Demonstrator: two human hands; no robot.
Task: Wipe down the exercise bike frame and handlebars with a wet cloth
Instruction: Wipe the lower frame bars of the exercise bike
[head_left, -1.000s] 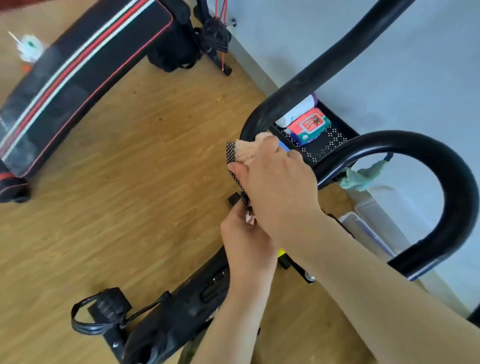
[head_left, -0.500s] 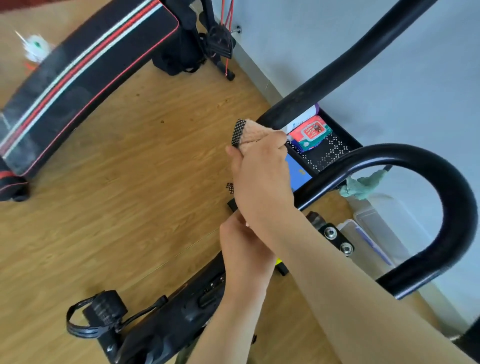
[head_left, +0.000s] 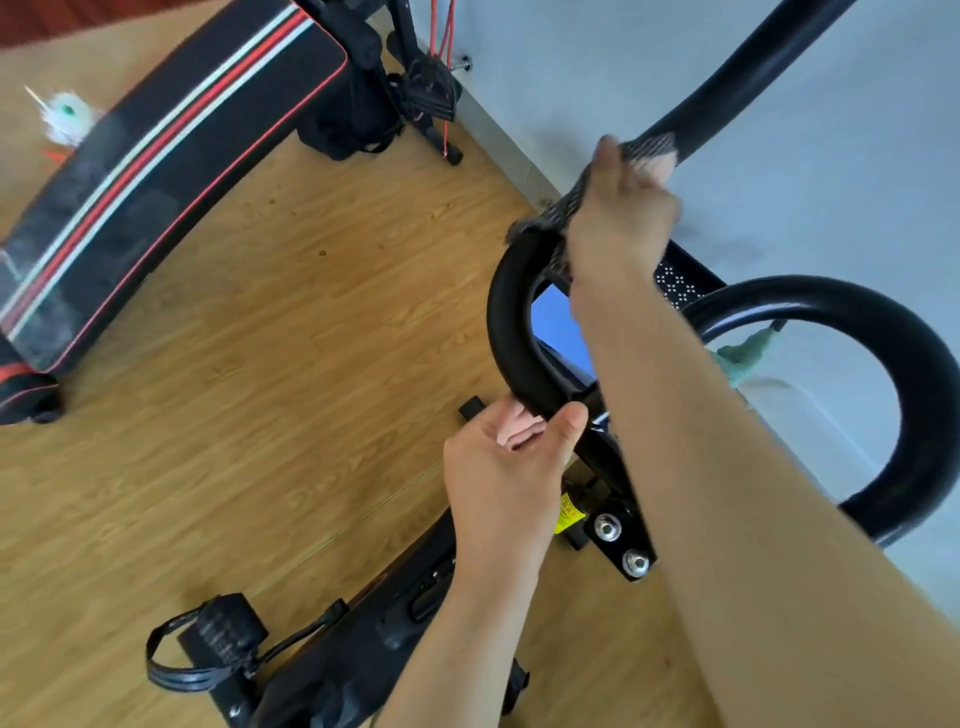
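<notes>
Right hand (head_left: 621, 208) clamps cloth (head_left: 563, 208) around handlebar (head_left: 511, 332), forearm outstretched.

A plank floor (head_left: 234, 364) of light wood is spread left of the left hand (head_left: 511, 462), and soft, even light is cast on it. A pale grey wall (head_left: 779, 182) is seen beyond the right hand (head_left: 621, 208), edged by a light skirting (head_left: 504, 130). Far left of both hands, a black bench (head_left: 156, 171) with red and white stripes is set slantwise. Red cords (head_left: 448, 78) are hung at its far end, near the wall. A white tuft (head_left: 65, 117) is seen beyond the bench. Pale boxes (head_left: 810, 415), blurred, are kept against the wall, right of the right hand.
</notes>
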